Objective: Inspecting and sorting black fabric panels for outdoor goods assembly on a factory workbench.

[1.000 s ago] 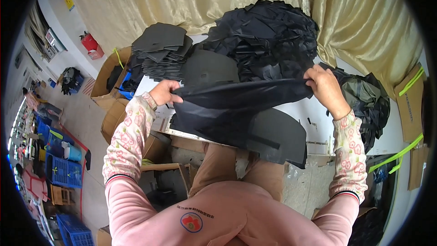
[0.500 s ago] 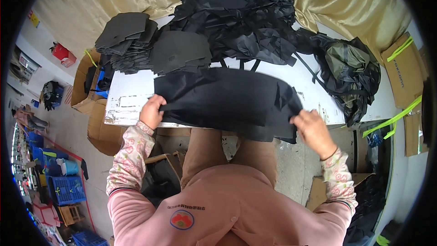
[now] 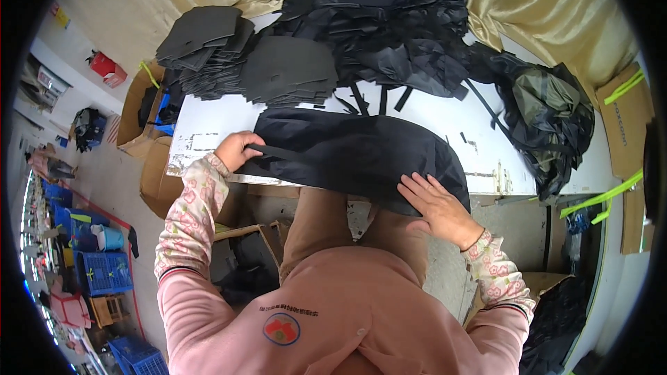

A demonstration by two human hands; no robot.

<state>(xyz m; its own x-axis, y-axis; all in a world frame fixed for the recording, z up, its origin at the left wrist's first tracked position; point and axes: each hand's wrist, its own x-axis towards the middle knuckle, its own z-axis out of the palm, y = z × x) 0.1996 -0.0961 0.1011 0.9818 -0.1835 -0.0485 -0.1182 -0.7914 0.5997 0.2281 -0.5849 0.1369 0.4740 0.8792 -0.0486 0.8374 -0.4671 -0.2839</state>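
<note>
A wide black fabric piece lies along the front of the white table, its near edge hanging over toward my lap. At its left end, my left hand pinches a corner of the cloth near a narrow black strip. My right hand rests flat on the right part of the fabric, fingers spread and pointing to the upper left. Just beyond the cloth stand two stacks of dark grey foam panels, the left stack and the right stack.
A large heap of black fabric fills the table's back. At right sits a bundle of black and olive cloth. Cardboard boxes stand at the left and right. Loose black strips lie behind the cloth.
My right hand has let go of the fabric's right edge and moved left, now flat on the cloth. The fabric's right end has settled lower and smoother. My left hand still pinches its corner.
</note>
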